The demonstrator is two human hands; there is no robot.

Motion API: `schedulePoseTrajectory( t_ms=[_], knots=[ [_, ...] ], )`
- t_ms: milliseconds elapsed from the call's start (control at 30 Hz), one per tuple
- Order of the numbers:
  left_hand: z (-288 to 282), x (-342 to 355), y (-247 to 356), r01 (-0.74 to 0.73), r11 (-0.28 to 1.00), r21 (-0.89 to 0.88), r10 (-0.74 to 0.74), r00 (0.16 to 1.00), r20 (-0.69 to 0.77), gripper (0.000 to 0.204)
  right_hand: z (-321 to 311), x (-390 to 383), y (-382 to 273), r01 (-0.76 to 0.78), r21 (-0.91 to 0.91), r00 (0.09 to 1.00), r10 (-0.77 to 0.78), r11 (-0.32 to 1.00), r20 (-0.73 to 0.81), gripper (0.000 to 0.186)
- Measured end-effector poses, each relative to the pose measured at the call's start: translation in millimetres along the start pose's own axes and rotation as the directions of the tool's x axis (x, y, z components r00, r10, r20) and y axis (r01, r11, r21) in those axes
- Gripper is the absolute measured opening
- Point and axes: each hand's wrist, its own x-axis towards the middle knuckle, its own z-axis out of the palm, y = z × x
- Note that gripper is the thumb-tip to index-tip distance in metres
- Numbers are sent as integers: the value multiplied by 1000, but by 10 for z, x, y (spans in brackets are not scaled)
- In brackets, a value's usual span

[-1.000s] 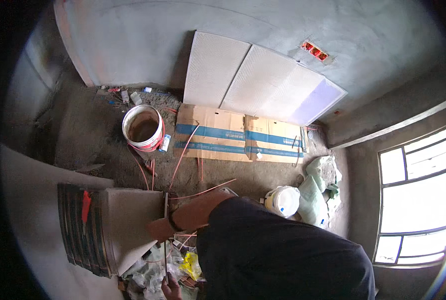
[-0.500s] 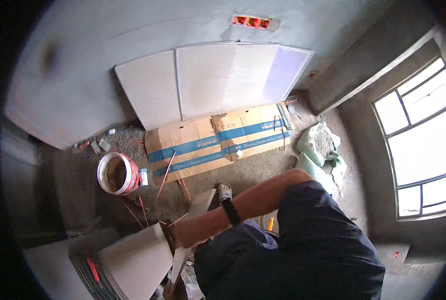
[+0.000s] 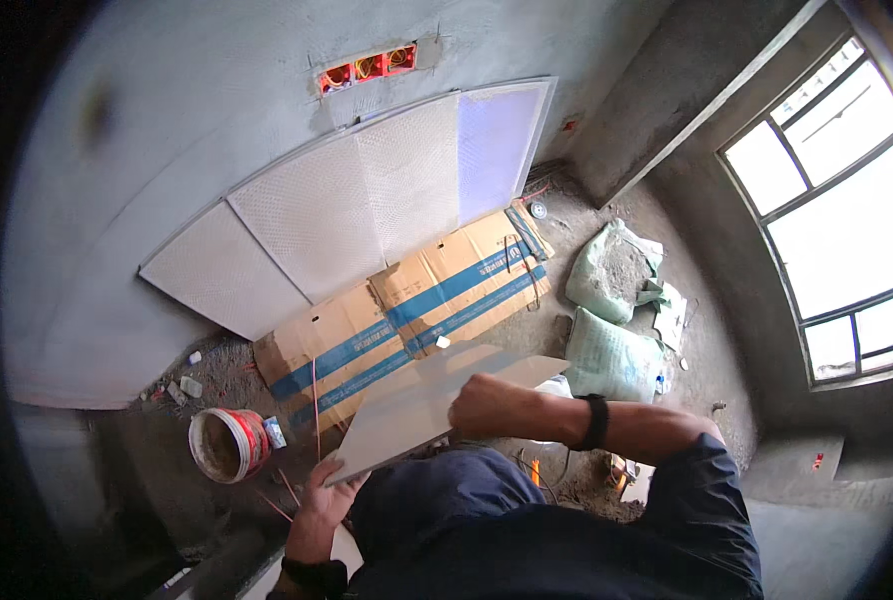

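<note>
A flat beige tile (image 3: 397, 408) is tilted in front of my body, over my dark-clothed legs. My left hand (image 3: 327, 500) grips it at the lower left corner, thumb on the face. My right hand (image 3: 492, 408) is closed at the near edge further right, its fingertips hidden, and appears to grip it. Beyond the tile, flattened cardboard (image 3: 467, 265) with blue bands lies on the floor, and a bucket (image 3: 222, 445) with a red band and dirty inside stands to the left.
Light textured panels (image 3: 307, 220) lean on the wall below red electrical boxes (image 3: 369, 68). Pale green sacks (image 3: 612, 355) lie on the right floor (image 3: 707, 390) beside a barred window (image 3: 842, 240). Thin pink tubes (image 3: 316, 410) and small debris (image 3: 192, 386) lie around the bucket.
The tile has come up from the stack at lower left to in front of my body, with both hands now on it. My view has swung right; the stack has left the picture.
</note>
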Motion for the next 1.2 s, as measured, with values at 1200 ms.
schedulePoseTrajectory(
  t_ms=[1200],
  knots=[
    [3659,5982,-4,118,993,-27,-119,993,-15,40,-294,-1064,6935,-154,13,955,146,988,260,6]
  ],
)
